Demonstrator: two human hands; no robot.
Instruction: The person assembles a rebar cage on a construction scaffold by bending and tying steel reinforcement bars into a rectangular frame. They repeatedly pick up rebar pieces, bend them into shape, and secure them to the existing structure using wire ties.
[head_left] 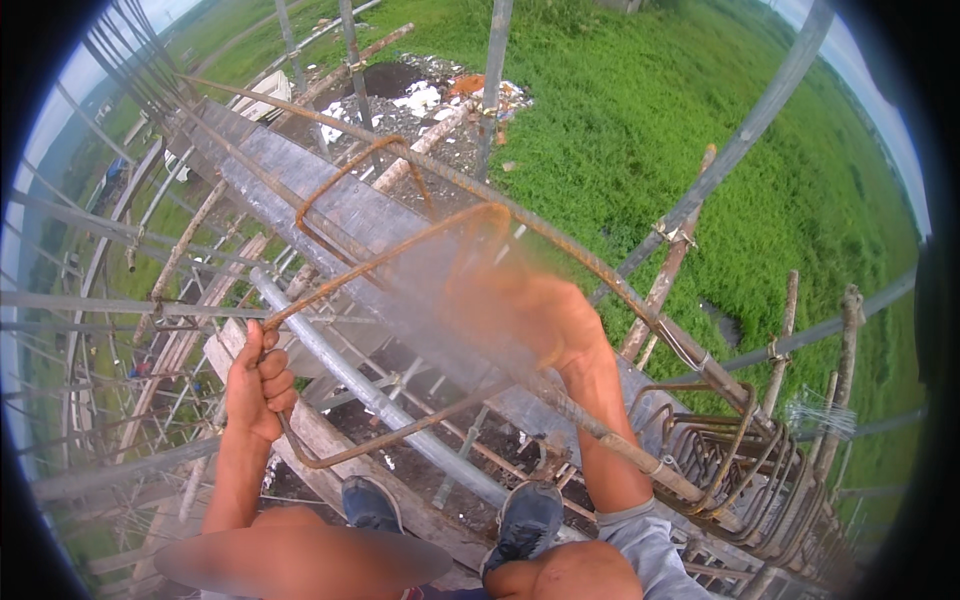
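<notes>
My left hand [260, 380] is closed round the left side of a rusty, bent rebar stirrup [340, 283]. This stirrup slants across the middle, crossing long rebar rods. At its far right part, my right hand [560, 315] is smeared by motion, so its fingers and anything in them cannot be made out. One long ribbed rod [570, 250] runs diagonally beyond that hand, and a nearer rod [650, 465] passes by my right forearm. Farther up the rods hangs another stirrup [325, 190]. Several more stirrups [740, 460] are bunched together at the lower right.
A long grey plank or panel [270, 160] lies beneath the rods. My shoes [525, 520] are beside a metal pipe [370, 385], high over the ground. Scaffold poles [690, 200] stand around. A bundle of thin wire [820, 415] hangs at right; grass [650, 100] spreads below.
</notes>
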